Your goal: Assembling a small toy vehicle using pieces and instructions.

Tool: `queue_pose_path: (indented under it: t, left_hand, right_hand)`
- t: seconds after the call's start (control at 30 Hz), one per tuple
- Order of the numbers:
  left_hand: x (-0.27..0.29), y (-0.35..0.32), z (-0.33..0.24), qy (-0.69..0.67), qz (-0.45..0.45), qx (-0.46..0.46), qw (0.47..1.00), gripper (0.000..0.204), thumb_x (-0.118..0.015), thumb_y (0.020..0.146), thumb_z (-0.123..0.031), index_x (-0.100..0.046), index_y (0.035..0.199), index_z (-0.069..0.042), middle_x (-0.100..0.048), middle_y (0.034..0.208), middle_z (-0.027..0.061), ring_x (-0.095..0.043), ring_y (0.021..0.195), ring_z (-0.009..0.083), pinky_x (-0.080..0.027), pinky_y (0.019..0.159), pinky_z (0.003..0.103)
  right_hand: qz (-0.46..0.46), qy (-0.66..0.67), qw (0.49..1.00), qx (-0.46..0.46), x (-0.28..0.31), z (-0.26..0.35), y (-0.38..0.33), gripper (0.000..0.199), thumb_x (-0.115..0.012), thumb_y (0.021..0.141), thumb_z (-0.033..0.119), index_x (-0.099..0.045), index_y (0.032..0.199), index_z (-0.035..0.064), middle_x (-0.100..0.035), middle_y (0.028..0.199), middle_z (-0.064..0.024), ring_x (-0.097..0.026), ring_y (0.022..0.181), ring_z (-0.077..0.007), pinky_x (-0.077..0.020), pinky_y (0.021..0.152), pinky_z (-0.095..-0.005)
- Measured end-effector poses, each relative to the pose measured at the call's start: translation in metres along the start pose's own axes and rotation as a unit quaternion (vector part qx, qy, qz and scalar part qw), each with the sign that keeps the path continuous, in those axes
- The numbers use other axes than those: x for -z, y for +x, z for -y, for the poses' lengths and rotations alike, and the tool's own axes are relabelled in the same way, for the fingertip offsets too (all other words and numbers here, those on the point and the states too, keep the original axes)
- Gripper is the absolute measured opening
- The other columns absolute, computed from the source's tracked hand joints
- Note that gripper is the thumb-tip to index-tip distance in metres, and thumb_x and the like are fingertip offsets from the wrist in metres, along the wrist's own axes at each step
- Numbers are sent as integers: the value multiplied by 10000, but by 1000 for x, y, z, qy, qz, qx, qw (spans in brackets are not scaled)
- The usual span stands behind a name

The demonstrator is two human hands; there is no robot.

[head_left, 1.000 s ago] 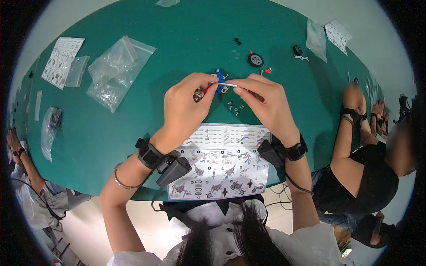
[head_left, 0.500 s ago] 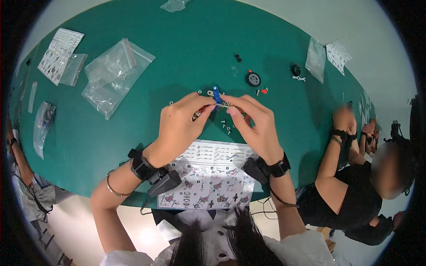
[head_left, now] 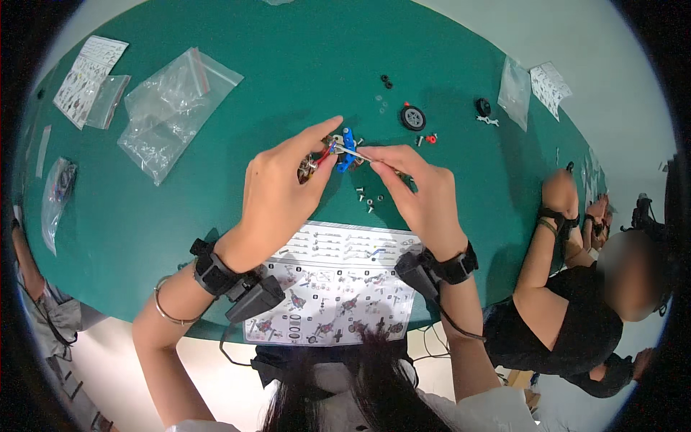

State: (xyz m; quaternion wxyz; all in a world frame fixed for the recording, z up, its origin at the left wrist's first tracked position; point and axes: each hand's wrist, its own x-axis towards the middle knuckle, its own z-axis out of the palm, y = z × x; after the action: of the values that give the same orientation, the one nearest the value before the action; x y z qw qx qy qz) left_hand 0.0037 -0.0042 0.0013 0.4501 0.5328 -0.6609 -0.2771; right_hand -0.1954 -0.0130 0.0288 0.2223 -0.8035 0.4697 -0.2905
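My left hand [head_left: 277, 191] pinches a small toy assembly [head_left: 338, 151] of blue, red and metal parts above the green table [head_left: 302, 65]. My right hand [head_left: 421, 194] grips a thin metal tool [head_left: 360, 153] whose tip touches the blue part. A few small screws [head_left: 367, 198] lie on the table just below the assembly. A printed instruction sheet [head_left: 338, 284] lies at the near edge between my wrists. Both wrists wear black strapped devices.
Clear plastic bags [head_left: 173, 108] and a leaflet [head_left: 86, 72] lie at the left. A small black wheel [head_left: 412, 117], tiny red and black parts and another bag [head_left: 515, 90] sit at the back right. A second person's hands [head_left: 568, 209] rest on the table's right edge.
The view has shifted, so my hands and the assembly sit slightly lower and more central. The tool stays at the blue part. The person's arm at the right has moved.
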Motion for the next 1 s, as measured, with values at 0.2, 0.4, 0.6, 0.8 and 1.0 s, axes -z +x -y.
queue_pose_path:
  t: [0.2,0.4,0.6,0.8,1.0]
  left_hand:
    - [-1,-1,3,-35,1,17,999,362,-691,841,2,-678,1193,-79,-707,882,50,-563,542,63,-449,487,229]
    - [-1,-3,2,-83,-4,-1,997,258,-675,862,-8,-699,1116,-49,-710,855,33,-550,558,37,-435,478,218]
    - [-2,-4,5,-44,-17,-53,998,149,-688,856,-24,-715,1002,-18,-714,828,64,-576,597,50,-447,520,226]
    - [-1,-3,3,-51,-18,-45,998,103,-692,859,-33,-705,955,-2,-708,807,63,-575,590,48,-446,515,227]
    - [-1,-2,0,-71,-17,14,997,101,-703,820,-49,-706,920,-39,-683,753,130,-647,603,254,-484,565,297]
  right_hand:
    - [-17,47,998,37,-4,-6,1,144,-662,865,65,-705,1001,79,-718,1012,-92,-701,884,-271,-553,746,-341]
    - [-9,-22,991,131,-2,0,2,198,-682,808,34,-726,991,96,-692,993,-66,-672,881,-225,-545,733,-321]
    - [39,-5,991,126,-4,4,0,299,-685,756,-25,-728,1024,99,-624,969,-55,-629,886,-224,-524,735,-312]
    - [52,58,989,122,-4,7,1,350,-617,806,-69,-709,1100,96,-610,992,-64,-620,878,-198,-509,737,-300]
    - [36,220,966,-129,2,11,1,180,-638,910,93,-656,1084,47,-656,882,-55,-598,736,-97,-470,625,-253]
